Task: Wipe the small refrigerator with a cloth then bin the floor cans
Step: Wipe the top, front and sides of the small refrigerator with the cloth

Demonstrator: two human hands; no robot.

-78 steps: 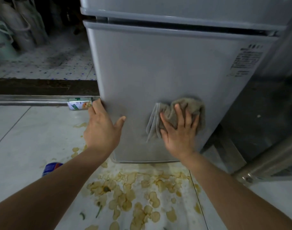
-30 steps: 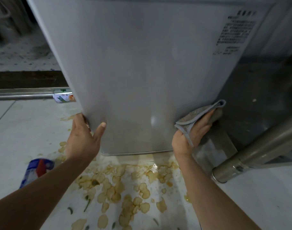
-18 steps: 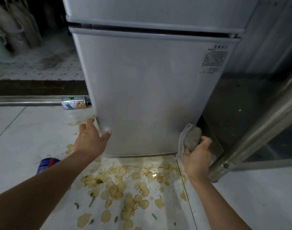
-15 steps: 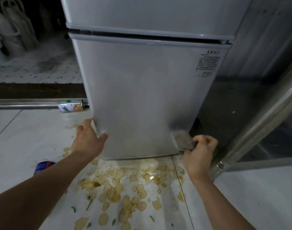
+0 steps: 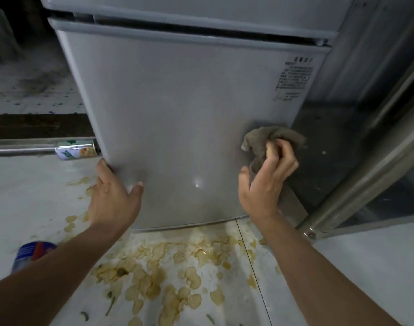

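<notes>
Refrigerator (image 5: 177,118) door shut; right hand (image 5: 267,184) clutching bunched cloth (image 5: 267,137), left hand (image 5: 111,198) splayed flat; two cans (image 5: 77,150) (image 5: 28,254) floored.

Pale tiled floor (image 5: 32,189) fills the lower frame, littered with yellowish spilled scraps (image 5: 168,274). A metal pole (image 5: 365,165) slants at right. Dim, dark area upper left.

Grey fridge (image 5: 177,118) upright, doors closed. Crumpled grey cloth (image 5: 269,138) at its lower right edge. Two cans on floor: green-white (image 5: 77,150), blue-red (image 5: 30,252).
</notes>
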